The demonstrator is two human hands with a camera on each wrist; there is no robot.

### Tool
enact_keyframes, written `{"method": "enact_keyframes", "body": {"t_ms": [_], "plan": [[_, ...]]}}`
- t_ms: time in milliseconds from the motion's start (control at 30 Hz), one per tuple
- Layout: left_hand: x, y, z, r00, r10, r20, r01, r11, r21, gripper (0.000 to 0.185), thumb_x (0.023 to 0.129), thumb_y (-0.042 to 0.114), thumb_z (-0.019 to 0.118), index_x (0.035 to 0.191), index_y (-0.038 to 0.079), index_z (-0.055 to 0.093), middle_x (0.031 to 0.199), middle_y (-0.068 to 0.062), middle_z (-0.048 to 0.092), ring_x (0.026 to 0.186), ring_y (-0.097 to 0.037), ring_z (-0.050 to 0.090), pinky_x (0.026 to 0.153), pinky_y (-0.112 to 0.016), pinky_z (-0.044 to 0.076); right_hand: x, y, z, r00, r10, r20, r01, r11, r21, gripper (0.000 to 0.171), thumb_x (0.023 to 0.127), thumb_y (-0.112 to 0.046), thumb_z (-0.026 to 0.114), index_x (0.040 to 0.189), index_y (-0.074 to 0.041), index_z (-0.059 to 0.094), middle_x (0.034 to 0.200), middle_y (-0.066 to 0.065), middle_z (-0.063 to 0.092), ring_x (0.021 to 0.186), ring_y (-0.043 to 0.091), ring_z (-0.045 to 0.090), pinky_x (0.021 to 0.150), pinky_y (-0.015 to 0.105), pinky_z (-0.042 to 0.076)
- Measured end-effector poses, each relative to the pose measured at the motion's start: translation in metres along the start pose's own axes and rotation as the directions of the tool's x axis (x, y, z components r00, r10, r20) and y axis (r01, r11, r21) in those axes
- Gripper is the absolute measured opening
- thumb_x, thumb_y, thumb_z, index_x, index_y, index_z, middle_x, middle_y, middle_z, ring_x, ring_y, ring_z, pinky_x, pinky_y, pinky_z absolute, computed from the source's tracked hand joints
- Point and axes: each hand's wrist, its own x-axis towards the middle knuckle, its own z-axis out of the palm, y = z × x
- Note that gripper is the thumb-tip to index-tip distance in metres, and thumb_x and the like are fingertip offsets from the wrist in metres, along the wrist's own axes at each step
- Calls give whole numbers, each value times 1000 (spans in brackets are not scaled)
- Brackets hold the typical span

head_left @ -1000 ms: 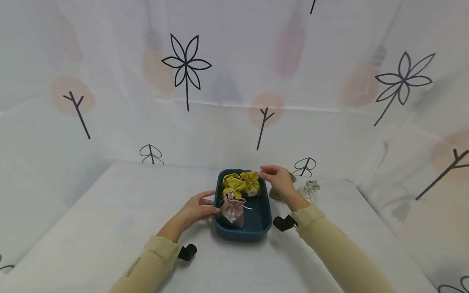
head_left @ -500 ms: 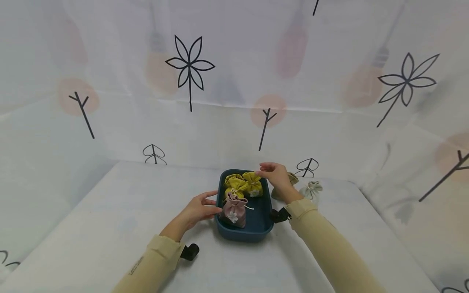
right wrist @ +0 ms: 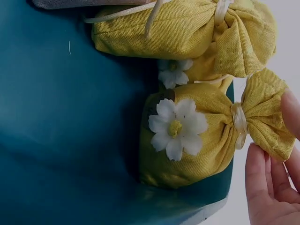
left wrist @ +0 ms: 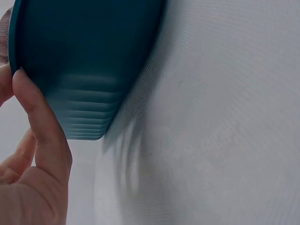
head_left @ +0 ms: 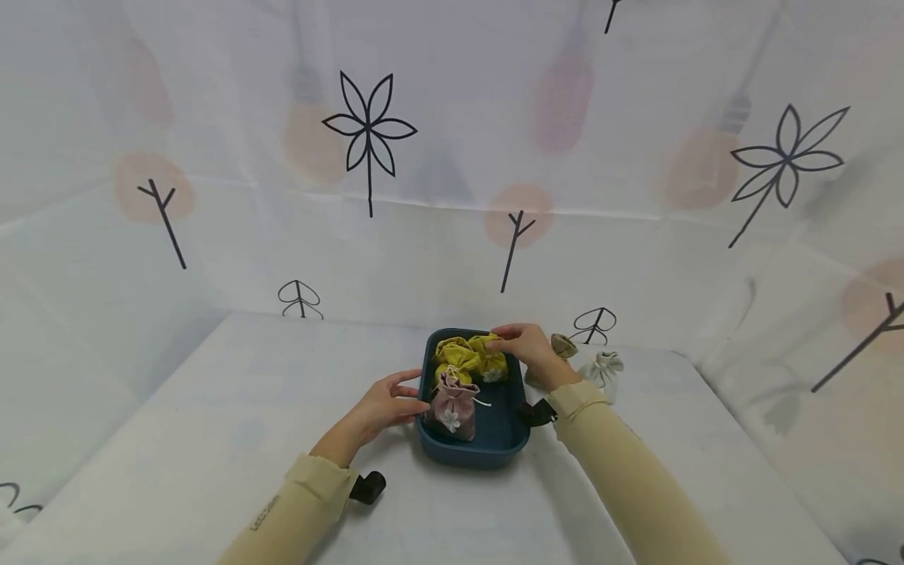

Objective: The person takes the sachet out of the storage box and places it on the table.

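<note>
A teal tray [head_left: 504,420] sits on the white table and holds a pink pouch [head_left: 452,404] at the front and two yellow pouches at the back. My left hand [head_left: 413,392] rests against the tray's left wall [left wrist: 84,56], one straight finger [left wrist: 42,126] reaching its rim beside the pink pouch. My right hand [head_left: 504,344] is over the right yellow pouch [head_left: 492,362]. In the right wrist view its fingertips [right wrist: 262,183] pinch the gathered top of that flower-decorated yellow pouch [right wrist: 187,136]. The other yellow pouch [right wrist: 178,28] lies against it.
A beige pouch [head_left: 563,345] and a white pouch [head_left: 600,367] stand on the table just right of the tray. A patterned white cloth covers the table and rises as a backdrop behind and at both sides.
My right hand has come down from above the tray's far right corner onto the right yellow pouch, its fingers closing on the top. The left hand has stayed put.
</note>
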Motion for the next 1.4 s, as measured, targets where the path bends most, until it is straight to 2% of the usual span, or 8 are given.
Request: {"method": "enact_keyframes", "body": {"t_ms": [533, 900, 1167, 1400], "plan": [[1, -2, 0, 1000, 3, 3, -3, 1000, 0, 68, 79, 7, 74, 139, 10, 43, 116, -18, 54, 83, -19, 59, 73, -33, 53, 1, 2, 2, 1000, 1, -12, 0, 999, 35, 23, 87, -12, 67, 105, 2, 67, 105, 15, 63, 98, 28, 58, 96, 45, 40], [2, -2, 1, 1000, 7, 5, -7, 1000, -7, 68, 79, 7, 75, 139, 9, 43, 115, -17, 54, 83, -19, 59, 74, -33, 53, -4, -1, -4, 999, -24, -34, 25, 999, 34, 22, 91, -12, 62, 107, 2, 66, 104, 14, 63, 96, 27, 59, 97, 46, 39], [1, -2, 1, 1000, 4, -4, -4, 1000, -11, 68, 79, 7, 75, 139, 10, 43, 114, -17, 53, 84, -19, 59, 74, -33, 53, -12, -9, -9, 995, -84, -49, 85, 996, 10, 21, 92, -13, 60, 106, 2, 66, 102, 14, 64, 95, 27, 58, 96, 48, 39], [1, -2, 1, 1000, 4, -6, -4, 1000, -16, 67, 79, 6, 74, 138, 10, 44, 115, -17, 53, 84, -19, 60, 74, -33, 53, -22, -18, -13, 993, -81, -89, 83, 996, 13, 23, 92, -17, 61, 107, 0, 66, 103, 13, 64, 98, 27, 58, 98, 49, 36]]}}
